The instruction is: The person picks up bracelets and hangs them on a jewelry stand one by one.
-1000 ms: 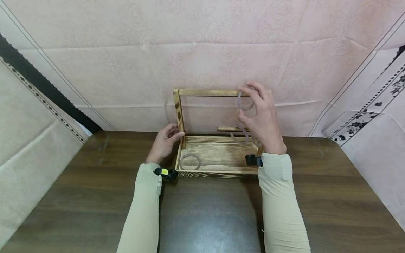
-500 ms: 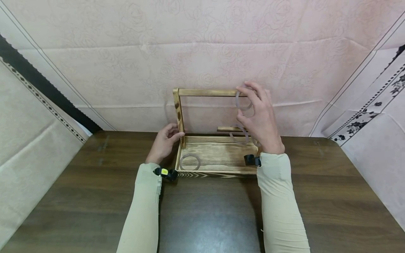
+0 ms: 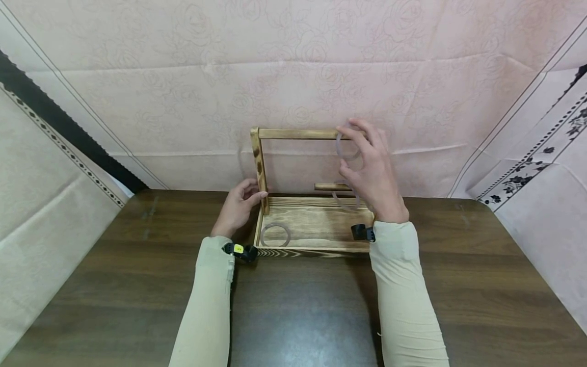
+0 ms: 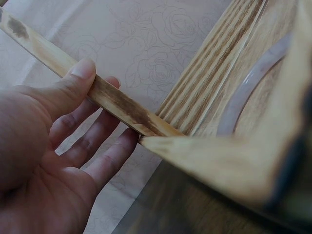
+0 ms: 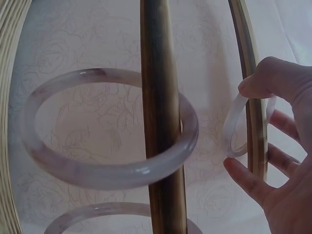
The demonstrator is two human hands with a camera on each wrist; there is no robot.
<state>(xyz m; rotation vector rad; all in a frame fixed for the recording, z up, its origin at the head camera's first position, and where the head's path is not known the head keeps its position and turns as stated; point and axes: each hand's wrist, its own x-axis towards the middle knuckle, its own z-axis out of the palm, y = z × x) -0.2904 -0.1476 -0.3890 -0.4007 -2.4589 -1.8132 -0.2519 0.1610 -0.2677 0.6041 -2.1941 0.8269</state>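
A wooden stand rises from a shallow tray, with a left post, a top bar and a shorter lower bar. My left hand holds the post, its thumb on one face and fingers behind. My right hand grips a pale translucent bangle that encircles the top bar, touching its rim at opposite sides. In the right wrist view, another bangle hangs around the lower bar, with a further one partly visible below it. One more bangle lies at the tray's left.
The stand is on a dark brown wooden table, close to its far edge. A pale rose-patterned cloth hangs right behind. My right hand and wrist hide the stand's right side.
My right hand has shifted slightly left along the top bar, and the bangle it grips has moved with it. My left hand has stayed on the post.
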